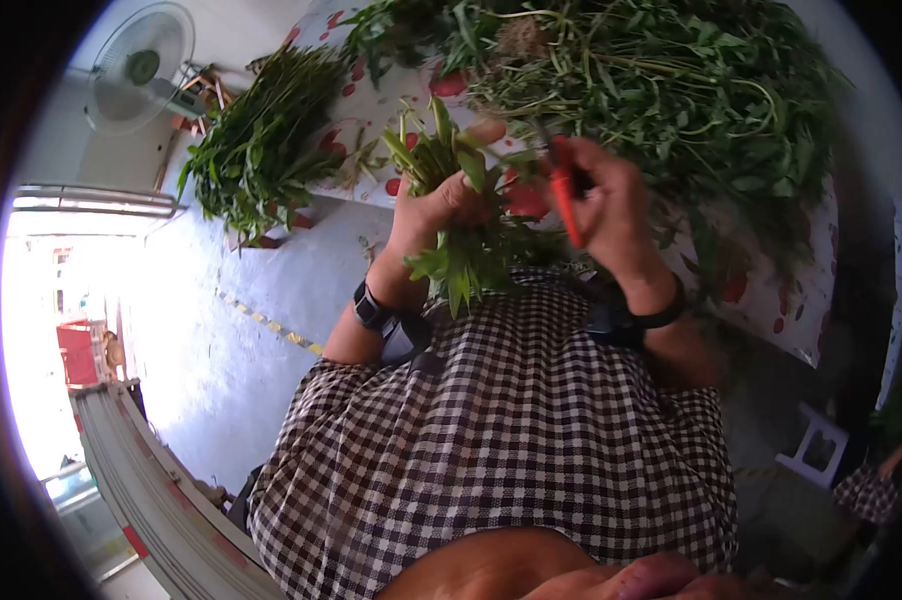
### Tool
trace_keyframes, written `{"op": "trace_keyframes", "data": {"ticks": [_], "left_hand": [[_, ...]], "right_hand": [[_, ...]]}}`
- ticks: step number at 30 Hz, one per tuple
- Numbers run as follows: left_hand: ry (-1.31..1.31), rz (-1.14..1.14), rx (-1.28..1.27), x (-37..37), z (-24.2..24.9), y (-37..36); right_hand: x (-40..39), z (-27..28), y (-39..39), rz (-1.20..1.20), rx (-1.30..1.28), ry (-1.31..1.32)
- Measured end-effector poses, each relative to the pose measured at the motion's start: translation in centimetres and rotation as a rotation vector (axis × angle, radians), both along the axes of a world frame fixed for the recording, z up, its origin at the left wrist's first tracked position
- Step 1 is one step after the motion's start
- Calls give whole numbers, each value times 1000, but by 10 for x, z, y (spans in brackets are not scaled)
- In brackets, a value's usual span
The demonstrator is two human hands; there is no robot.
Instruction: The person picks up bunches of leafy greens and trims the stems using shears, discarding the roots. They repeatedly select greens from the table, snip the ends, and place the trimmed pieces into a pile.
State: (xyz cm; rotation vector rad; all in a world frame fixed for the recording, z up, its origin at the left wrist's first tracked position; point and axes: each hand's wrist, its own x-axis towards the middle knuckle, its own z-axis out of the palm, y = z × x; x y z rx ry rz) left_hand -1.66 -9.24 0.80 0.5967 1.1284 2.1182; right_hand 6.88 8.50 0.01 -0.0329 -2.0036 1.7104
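Note:
My left hand (436,205) is wrapped round a small bunch of leafy greens (458,262), cut stems pointing up and leaves hanging below the fist. Closed on red-handled shears (568,205), my right hand (616,195) is just to the right of the bunch. The dark blades point up and away, close to a green stem between the two hands. Beyond my right hand, a large heap of loose leafy stems (671,80) covers the table. Another pile of greens (271,140), laid more neatly, lies at the table's left end.
The table has a white cloth with red spots (816,270), its front edge just ahead of me. A fan (141,65) stands at the far left. A white stool (816,445) is on the floor at right, near another person's arm (901,460). A metal shutter or rail (161,500) runs at lower left.

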Motion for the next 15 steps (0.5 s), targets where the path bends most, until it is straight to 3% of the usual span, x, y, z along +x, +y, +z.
{"op": "trace_keyframes", "data": {"ticks": [2, 3, 6, 9, 12, 15], "left_hand": [[92, 110, -252, 8, 7, 1], [225, 132, -257, 5, 5, 2], [141, 205, -303, 0, -1, -10], [-20, 221, 36, -22, -4, -27], [-179, 435, 243, -33, 5, -35], [-137, 345, 423, -44, 12, -56]], "right_hand": [[-2, 1, -6, 28, 85, 23], [0, 3, -8, 37, 134, 27], [4, -1, -4, 66, 113, 21], [16, -8, 25, 44, 108, -98], [24, -16, 53, -131, -23, -104], [34, -29, 89, -188, 177, -184]]}}
